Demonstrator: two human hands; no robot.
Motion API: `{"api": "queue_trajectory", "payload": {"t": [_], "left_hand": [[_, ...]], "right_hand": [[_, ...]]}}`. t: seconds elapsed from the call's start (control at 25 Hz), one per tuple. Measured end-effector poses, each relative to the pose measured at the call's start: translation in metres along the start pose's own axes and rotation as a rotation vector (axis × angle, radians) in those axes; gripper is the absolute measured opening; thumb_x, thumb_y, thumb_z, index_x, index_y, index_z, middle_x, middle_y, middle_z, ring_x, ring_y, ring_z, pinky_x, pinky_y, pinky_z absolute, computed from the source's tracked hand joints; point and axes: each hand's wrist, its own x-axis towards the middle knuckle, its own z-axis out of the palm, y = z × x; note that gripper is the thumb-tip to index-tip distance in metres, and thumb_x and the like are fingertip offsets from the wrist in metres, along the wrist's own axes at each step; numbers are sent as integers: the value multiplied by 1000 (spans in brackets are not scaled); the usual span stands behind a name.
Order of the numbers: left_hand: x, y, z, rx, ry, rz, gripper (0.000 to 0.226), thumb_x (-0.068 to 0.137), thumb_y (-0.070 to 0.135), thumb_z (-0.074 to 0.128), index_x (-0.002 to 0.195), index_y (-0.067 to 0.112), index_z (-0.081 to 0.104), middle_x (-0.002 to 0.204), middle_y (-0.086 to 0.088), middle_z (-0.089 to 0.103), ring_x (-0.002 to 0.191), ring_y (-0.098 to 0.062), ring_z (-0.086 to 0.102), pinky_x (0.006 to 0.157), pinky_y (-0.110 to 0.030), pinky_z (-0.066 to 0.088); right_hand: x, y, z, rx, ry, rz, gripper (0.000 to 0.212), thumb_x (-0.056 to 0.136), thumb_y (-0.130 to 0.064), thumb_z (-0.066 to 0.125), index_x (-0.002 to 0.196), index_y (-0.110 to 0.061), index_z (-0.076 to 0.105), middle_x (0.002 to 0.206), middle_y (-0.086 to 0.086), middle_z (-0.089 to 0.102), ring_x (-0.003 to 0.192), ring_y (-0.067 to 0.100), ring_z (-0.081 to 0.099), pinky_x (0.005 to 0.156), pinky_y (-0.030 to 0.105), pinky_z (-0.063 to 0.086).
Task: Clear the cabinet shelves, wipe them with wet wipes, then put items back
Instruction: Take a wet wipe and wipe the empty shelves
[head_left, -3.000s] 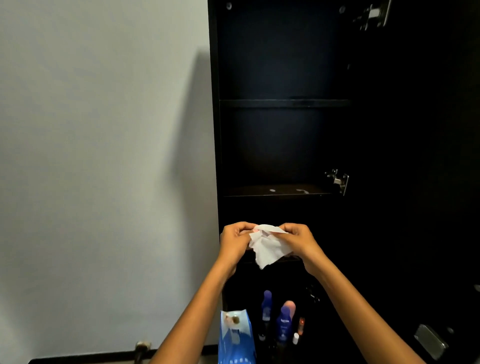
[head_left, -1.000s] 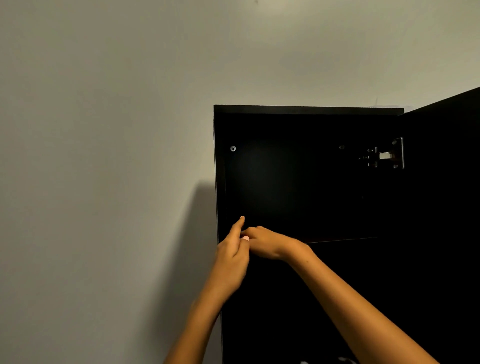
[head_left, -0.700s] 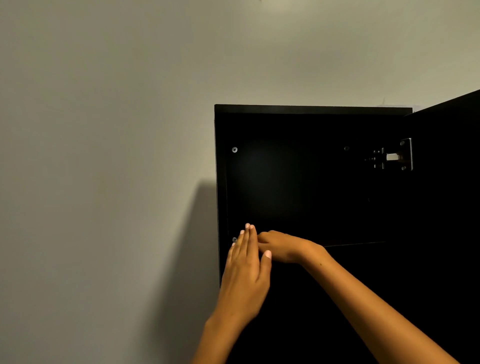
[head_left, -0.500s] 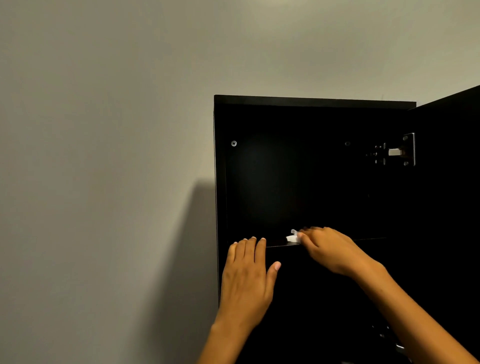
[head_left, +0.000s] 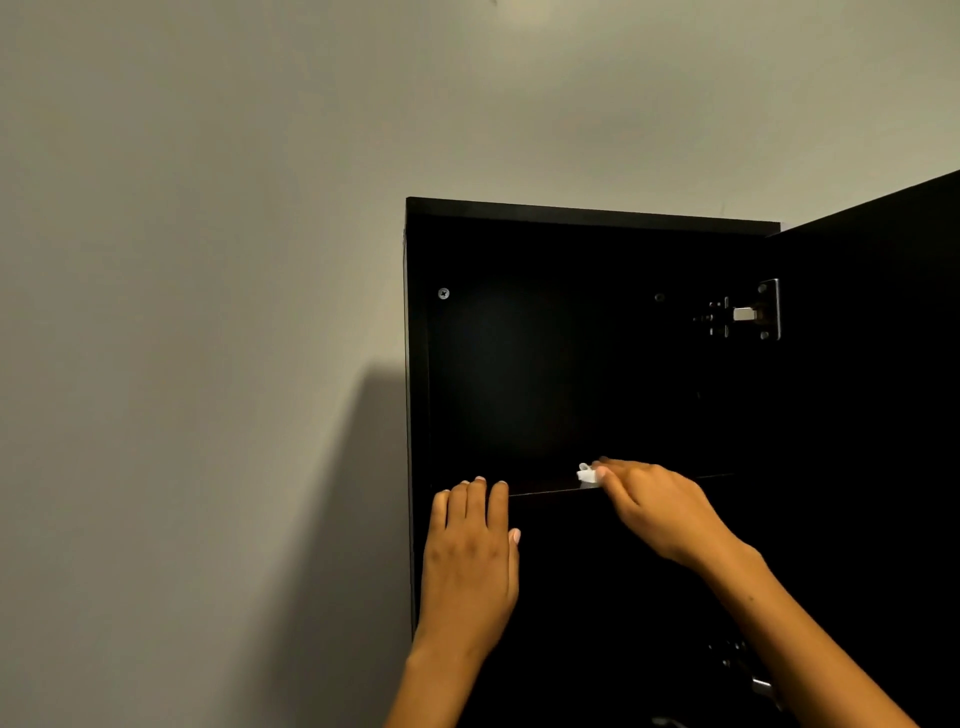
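A tall black cabinet (head_left: 571, 213) stands against the wall with its door open to the right. Its top compartment holds nothing I can see. My right hand (head_left: 660, 509) presses a small white wet wipe (head_left: 587, 475) onto the front edge of the top shelf (head_left: 540, 489), near the middle. Only a corner of the wipe shows past my fingertips. My left hand (head_left: 470, 561) rests flat, fingers together, against the cabinet front at the shelf's left end, holding nothing.
The open black door (head_left: 883, 415) fills the right side, hung on a metal hinge (head_left: 748, 314). A second hinge (head_left: 748, 670) shows lower down. A plain grey wall (head_left: 208, 312) lies to the left and above. The cabinet interior is very dark.
Three seconds ago both hands held the wipe lower down. They rose to the top shelf. My right hand slid right along the shelf edge with the wipe, and my left hand flattened at the left end.
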Motion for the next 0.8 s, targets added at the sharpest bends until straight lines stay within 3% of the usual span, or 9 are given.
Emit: {"api": "queue_trajectory", "payload": {"t": [0.16,0.28,0.36,0.44,0.6,0.68,0.8], "left_hand": [[0,1,-1,9,-1,9,43,82,33,37,118,14,51,112,-4,64,103,-20,61,94,-37,49],[-1,-2,3,-1,-7,9,46,81,30,40,123,12,48,115,-5,62,106,-20,59,96,-37,48],[-2,-3,4,4,-1,7,48,82,32,39,124,11,49,116,-5,62,106,-21,59,97,-38,48],[-2,-3,5,13,13,15,46,82,34,37,121,12,50,114,-6,63,105,-21,60,95,-38,48],[-1,-5,7,2,49,26,43,83,34,36,119,14,48,114,-5,63,105,-21,60,96,-37,46],[-2,-6,8,-3,64,32,43,83,33,36,119,14,48,114,-4,62,105,-21,60,96,-37,46],[-2,-6,9,-18,78,32,43,82,33,36,118,14,49,113,-5,63,105,-21,61,95,-38,47]], "right_hand": [[-12,-39,8,54,118,-149,39,100,-38,28,125,-27,55,130,-6,57,119,11,53,96,28,45],[18,-64,13,129,-113,-247,40,99,-43,28,126,-29,55,123,-2,63,111,17,59,96,38,47],[41,-64,13,176,-299,-198,41,99,-45,28,131,-30,50,127,1,60,116,17,56,102,39,43],[51,-50,15,179,-369,-135,42,98,-46,29,133,-31,47,132,1,57,120,16,53,106,37,39],[36,-2,3,-13,-249,70,53,95,-58,19,136,-35,43,138,-1,51,125,20,49,105,40,38],[17,9,-6,-67,-153,135,52,96,-54,17,137,-33,42,142,-3,48,129,19,45,105,38,38],[-8,-10,-2,-9,-1,-3,42,99,-45,23,135,-36,43,143,-11,45,131,8,41,102,26,36]]}}
